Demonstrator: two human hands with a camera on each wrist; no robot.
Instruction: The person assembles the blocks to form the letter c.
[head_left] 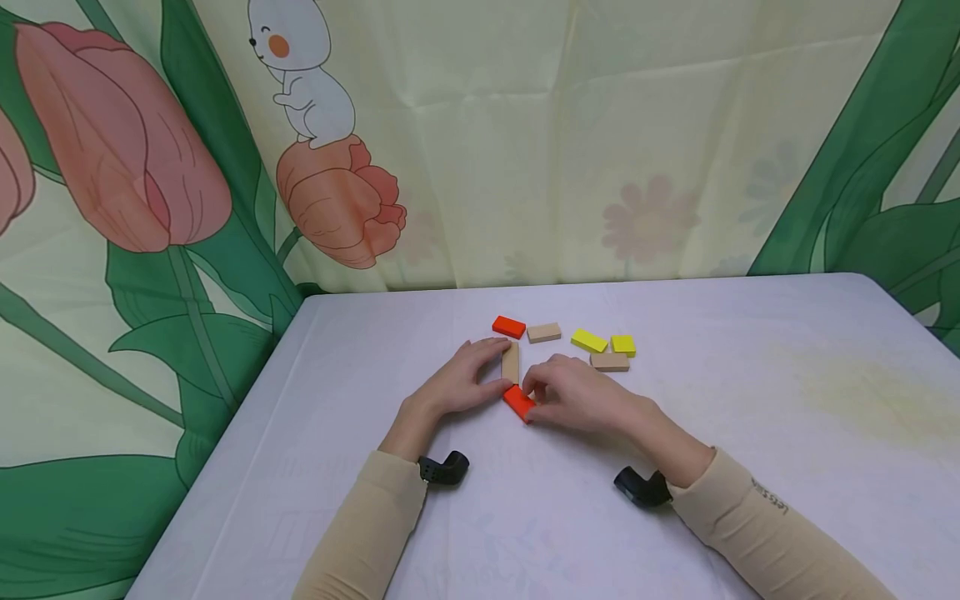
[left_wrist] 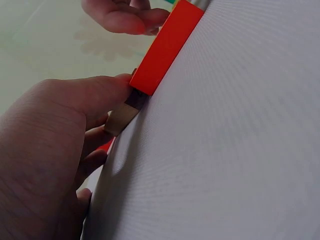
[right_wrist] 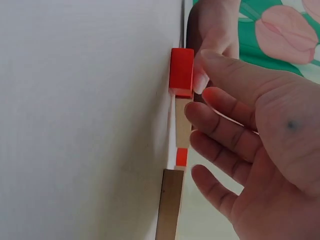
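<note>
A plain wooden block (head_left: 511, 364) lies lengthwise away from me, its near end meeting a red block (head_left: 519, 403) that lies at an angle. My left hand (head_left: 467, 379) holds the wooden block from the left side, thumb by the joint with the red block and index finger at the far end. Its other fingers bend beside the block in the left wrist view. My right hand (head_left: 581, 393) is over the right side of the red block. In the right wrist view its thumb and index fingertips are spread just at the red block's top (right_wrist: 182, 70).
Behind the hands lie another red block (head_left: 509, 326), a wooden block (head_left: 543, 332), a yellow block (head_left: 589, 340), a smaller-looking yellow block (head_left: 623, 345) and a wooden block (head_left: 610, 362). A white cloth covers the table (head_left: 300, 500). A printed curtain (head_left: 525, 150) hangs behind it.
</note>
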